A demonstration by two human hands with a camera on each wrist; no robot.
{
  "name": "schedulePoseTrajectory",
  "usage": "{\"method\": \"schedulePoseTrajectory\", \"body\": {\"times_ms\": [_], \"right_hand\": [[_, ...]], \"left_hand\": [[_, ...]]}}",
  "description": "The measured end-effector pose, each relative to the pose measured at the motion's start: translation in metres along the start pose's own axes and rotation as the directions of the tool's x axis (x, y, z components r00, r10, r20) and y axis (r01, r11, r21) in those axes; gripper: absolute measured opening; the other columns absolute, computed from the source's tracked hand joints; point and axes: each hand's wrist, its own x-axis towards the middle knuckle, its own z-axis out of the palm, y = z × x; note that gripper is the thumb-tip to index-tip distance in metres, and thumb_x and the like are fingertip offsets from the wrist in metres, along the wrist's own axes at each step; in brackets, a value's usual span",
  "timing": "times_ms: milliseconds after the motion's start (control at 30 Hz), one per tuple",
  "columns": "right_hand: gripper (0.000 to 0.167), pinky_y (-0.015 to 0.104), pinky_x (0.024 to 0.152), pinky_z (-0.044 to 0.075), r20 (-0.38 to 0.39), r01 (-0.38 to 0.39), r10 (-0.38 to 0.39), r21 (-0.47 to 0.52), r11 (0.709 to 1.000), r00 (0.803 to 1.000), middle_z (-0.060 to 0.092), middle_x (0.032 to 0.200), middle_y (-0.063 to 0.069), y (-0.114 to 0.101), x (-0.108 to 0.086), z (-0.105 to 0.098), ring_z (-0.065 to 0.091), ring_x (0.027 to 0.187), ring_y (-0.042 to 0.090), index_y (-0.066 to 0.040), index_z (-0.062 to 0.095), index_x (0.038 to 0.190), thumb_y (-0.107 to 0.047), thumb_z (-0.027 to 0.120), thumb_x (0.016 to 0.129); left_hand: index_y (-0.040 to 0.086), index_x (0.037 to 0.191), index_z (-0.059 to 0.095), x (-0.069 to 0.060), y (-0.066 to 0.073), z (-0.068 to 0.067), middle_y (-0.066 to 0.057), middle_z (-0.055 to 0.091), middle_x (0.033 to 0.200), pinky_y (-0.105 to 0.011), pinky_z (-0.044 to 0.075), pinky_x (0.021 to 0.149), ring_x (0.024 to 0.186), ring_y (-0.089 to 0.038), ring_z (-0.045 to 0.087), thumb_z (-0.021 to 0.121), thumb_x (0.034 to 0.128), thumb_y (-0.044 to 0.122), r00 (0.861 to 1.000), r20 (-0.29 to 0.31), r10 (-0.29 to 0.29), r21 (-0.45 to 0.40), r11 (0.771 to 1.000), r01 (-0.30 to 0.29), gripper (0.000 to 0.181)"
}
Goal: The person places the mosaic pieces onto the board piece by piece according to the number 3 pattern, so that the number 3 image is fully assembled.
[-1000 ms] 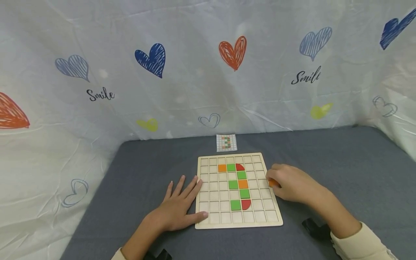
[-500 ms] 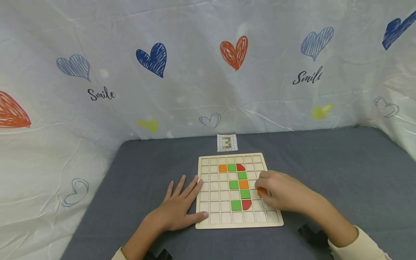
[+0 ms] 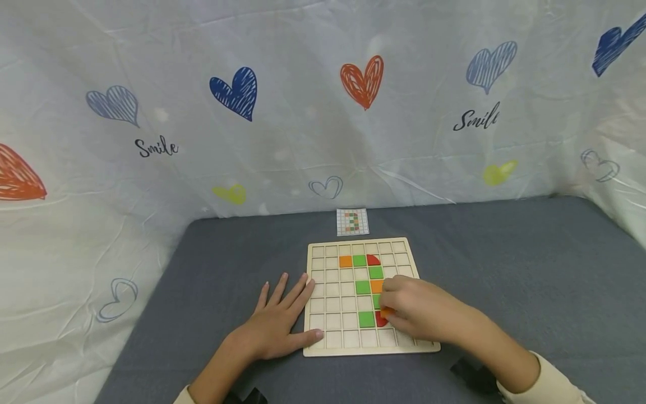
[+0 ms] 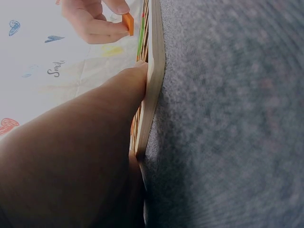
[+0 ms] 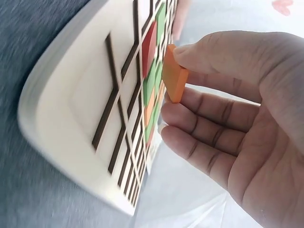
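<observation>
A wooden grid board (image 3: 333,338) lies on the grey table, with orange and green squares and red rounded pieces set in some cells. My left hand (image 3: 276,324) rests spread at its left edge, thumb and fingertips touching the frame. Over the right half of the board, my right hand (image 3: 429,307) pinches an orange square tile (image 5: 174,76) between thumb and fingers. In the right wrist view this tile is tilted and held above the board's surface. The right hand partly covers the lower red piece (image 3: 381,319) and a green square (image 3: 376,301) in the head view.
A small printed card (image 3: 353,222) with a coloured grid pattern lies behind the board. Behind the grey tabletop (image 3: 242,247) hangs a white curtain (image 3: 292,129) with hearts and lettering. A black strap piece (image 3: 473,375) sits under the right forearm.
My right hand has moved left with the orange tile, from beside the board's right edge to above its coloured column. The left hand has stayed in place.
</observation>
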Motion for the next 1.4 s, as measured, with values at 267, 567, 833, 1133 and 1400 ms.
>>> {"method": "schedulePoseTrajectory", "body": {"times_ms": [267,567,833,1133,1400], "right_hand": [[0.025,0.018,0.060,0.038,0.027,0.031,-0.031,0.000,1.000,0.999,0.038,0.072,-0.013,-0.013,0.012,0.004,0.038,0.066,0.005,-0.019,0.060,0.072,-0.002,0.076,0.081],[0.026,0.018,0.058,0.036,0.035,0.068,-0.067,-0.014,0.998,0.997,0.038,0.071,-0.013,-0.020,0.021,0.012,0.037,0.063,0.004,-0.019,0.058,0.070,-0.004,0.075,0.082],[0.017,0.018,0.057,0.037,0.065,0.075,-0.072,-0.045,0.996,0.995,0.039,0.069,-0.012,-0.027,0.031,0.019,0.038,0.062,0.005,-0.017,0.064,0.075,-0.009,0.075,0.086],[0.014,0.019,0.058,0.039,0.077,0.095,-0.088,-0.088,0.992,0.993,0.043,0.070,-0.010,-0.034,0.046,0.029,0.041,0.061,0.006,-0.016,0.066,0.079,-0.010,0.076,0.086],[0.024,0.017,0.054,0.033,0.067,0.104,-0.099,-0.087,0.991,0.993,0.041,0.067,-0.009,-0.038,0.056,0.036,0.038,0.058,0.005,-0.018,0.062,0.070,-0.005,0.076,0.085]], "left_hand": [[0.027,0.163,0.011,0.001,0.001,0.001,0.006,0.004,0.168,-0.065,-0.005,0.114,0.152,-0.032,-0.007,0.042,0.0907,0.079,1.000,-0.001,0.000,0.005,1.000,0.000,0.094],[0.029,0.163,0.010,0.002,0.001,0.001,0.008,0.003,0.167,-0.064,-0.006,0.115,0.152,-0.031,-0.009,0.040,0.0894,0.081,1.000,0.007,-0.013,0.002,1.000,0.013,0.095],[0.028,0.163,0.011,0.002,0.001,0.002,0.007,0.005,0.168,-0.065,-0.005,0.115,0.152,-0.032,-0.007,0.041,0.0897,0.081,1.000,-0.003,-0.013,0.011,1.000,0.013,0.095],[0.026,0.163,0.011,0.002,0.001,0.001,0.006,0.005,0.168,-0.065,-0.005,0.115,0.152,-0.033,-0.007,0.041,0.0906,0.079,1.000,-0.008,0.001,0.016,1.000,-0.001,0.095],[0.026,0.163,0.012,0.002,0.001,0.001,0.005,0.005,0.168,-0.065,-0.005,0.114,0.152,-0.033,-0.007,0.042,0.0908,0.079,1.000,-0.004,0.005,0.005,1.000,-0.005,0.095]]}}
